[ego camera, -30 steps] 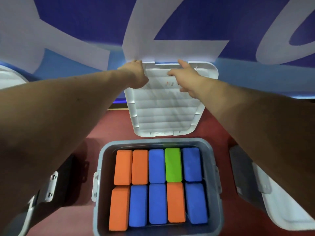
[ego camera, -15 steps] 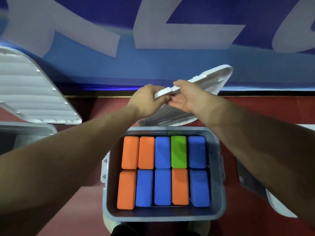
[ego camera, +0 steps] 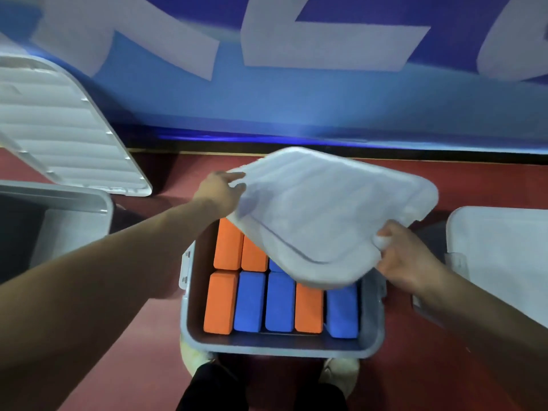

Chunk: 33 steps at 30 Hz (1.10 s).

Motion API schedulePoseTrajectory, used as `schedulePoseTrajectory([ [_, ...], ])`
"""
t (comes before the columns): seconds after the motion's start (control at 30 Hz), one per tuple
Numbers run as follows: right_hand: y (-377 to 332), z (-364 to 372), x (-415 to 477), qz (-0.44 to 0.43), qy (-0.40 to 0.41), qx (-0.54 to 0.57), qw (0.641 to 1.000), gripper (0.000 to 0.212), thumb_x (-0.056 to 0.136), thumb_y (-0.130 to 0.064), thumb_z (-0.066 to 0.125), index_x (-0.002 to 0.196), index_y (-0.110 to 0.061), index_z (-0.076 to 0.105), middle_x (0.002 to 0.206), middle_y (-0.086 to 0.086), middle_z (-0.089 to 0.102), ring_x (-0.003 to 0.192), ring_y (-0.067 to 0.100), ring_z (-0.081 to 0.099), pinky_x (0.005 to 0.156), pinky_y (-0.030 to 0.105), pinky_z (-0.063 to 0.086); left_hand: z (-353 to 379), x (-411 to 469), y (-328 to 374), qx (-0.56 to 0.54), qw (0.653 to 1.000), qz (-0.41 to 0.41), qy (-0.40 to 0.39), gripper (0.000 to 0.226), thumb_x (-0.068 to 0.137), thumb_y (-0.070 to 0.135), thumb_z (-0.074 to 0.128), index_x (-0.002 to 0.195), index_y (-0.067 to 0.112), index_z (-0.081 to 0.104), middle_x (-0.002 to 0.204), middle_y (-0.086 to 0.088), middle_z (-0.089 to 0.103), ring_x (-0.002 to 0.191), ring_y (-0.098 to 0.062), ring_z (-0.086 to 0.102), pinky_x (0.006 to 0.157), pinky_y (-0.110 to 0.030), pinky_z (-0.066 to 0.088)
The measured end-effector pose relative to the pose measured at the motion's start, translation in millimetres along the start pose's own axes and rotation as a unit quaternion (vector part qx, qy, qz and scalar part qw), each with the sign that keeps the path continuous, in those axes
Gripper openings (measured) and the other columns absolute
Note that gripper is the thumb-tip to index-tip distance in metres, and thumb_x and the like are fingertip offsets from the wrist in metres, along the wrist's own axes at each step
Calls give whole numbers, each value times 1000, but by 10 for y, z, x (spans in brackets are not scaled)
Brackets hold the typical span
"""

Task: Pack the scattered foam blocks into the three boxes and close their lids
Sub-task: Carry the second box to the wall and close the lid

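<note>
both hands (ego camera: 221, 189) (ego camera: 407, 256) gripping white lid (ego camera: 329, 215), tilted over packed box (ego camera: 281, 347)

Centre lid (ego camera: 332, 215): translucent milky white, faint raised ribs.
Centre box (ego camera: 189, 327): plain grey walls.
Orange blocks (ego camera: 221, 302): four showing, flat orange.
Blue blocks (ego camera: 280, 302): flat mid-blue, three in the lower row, a sliver above.
Left lid (ego camera: 59, 126): upper left, white, ribbed in bands.
Left box (ego camera: 74, 200): pale grey.
Right lid (ego camera: 498, 247): right edge, plain white.
Floor (ego camera: 142, 366): dark red.
Wall (ego camera: 296, 108): blue, darker toward the top, with large pale grey letter shapes.
Trousers (ego camera: 207, 390): black.
Shoes (ego camera: 192, 354): cream.
</note>
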State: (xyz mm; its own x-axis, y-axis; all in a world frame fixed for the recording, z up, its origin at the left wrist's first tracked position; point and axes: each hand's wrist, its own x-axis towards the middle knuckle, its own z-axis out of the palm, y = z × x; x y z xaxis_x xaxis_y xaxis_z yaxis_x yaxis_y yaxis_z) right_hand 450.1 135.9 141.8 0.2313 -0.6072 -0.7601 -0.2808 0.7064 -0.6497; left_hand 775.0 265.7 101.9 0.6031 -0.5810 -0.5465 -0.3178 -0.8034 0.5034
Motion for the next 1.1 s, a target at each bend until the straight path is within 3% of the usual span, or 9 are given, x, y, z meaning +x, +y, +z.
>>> schedulePoseTrajectory([
  [0.1,275,-501,193,165,-46,4,985,31,70,-11,72,89,-1,49,78,28,52,68,40,49,53,32,44,-44,39,-385,109,989,-94,34,64,90,56,49,150,39,33,156,-6,31,131,-32,46,106,-49,42],
  [0.13,433,-644,258,131,-62,-74,987,41,66,-16,72,97,0,50,84,29,46,72,41,42,54,36,38,-42,9,-502,123,984,-125,30,68,91,55,47,153,36,25,156,-9,29,136,-34,41,108,-50,39],
  [0.23,949,-902,520,166,-81,-198,963,50,61,-23,64,106,-4,53,94,27,40,81,40,37,65,44,30,100,-141,-953,150,969,-198,-17,66,94,46,42,154,24,25,148,-16,39,130,-38,43,103,-47,42],
  [0.3,1125,-789,550,174,-53,-215,960,23,60,-15,59,79,-3,60,70,24,45,57,34,42,55,33,33,267,-299,-1236,165,962,-208,-58,60,94,39,41,150,22,33,147,-14,43,126,-37,49,101,-46,45],
  [0.37,1193,-608,530,94,22,-284,954,5,70,-12,53,74,-10,54,61,13,44,46,22,44,45,23,32,452,-462,-1395,142,966,-208,-60,54,97,33,42,150,26,34,146,-14,42,121,-37,53,97,-46,49],
  [0.57,1557,-591,630,60,61,-439,894,47,81,-19,55,125,-6,55,115,19,63,102,34,60,79,30,39,653,-616,-1706,164,960,-220,59,59,95,27,50,149,21,27,141,-18,41,126,-39,45,97,-53,41],
  [0.77,1474,-545,475,45,86,-464,881,47,86,-11,51,133,-9,54,124,19,62,110,36,59,83,32,41,662,-774,-2009,177,954,-242,-14,51,95,27,48,142,13,38,132,-20,49,114,-40,54,91,-48,46],
  [0.97,1525,-579,301,-27,145,-463,874,42,87,-25,55,126,-9,51,100,4,55,85,24,52,74,32,37,743,-1225,-2216,122,967,-213,-68,55,97,44,51,144,16,43,126,-14,60,100,-31,57,80,-37,46],
  [1.1,1599,-725,357,-20,140,-491,860,42,88,-29,51,123,-7,60,114,23,64,103,40,61,85,41,48,862,-1348,-2233,88,974,-207,-37,49,99,48,45,140,21,50,125,-8,64,104,-29,59,86,-38,49],
])
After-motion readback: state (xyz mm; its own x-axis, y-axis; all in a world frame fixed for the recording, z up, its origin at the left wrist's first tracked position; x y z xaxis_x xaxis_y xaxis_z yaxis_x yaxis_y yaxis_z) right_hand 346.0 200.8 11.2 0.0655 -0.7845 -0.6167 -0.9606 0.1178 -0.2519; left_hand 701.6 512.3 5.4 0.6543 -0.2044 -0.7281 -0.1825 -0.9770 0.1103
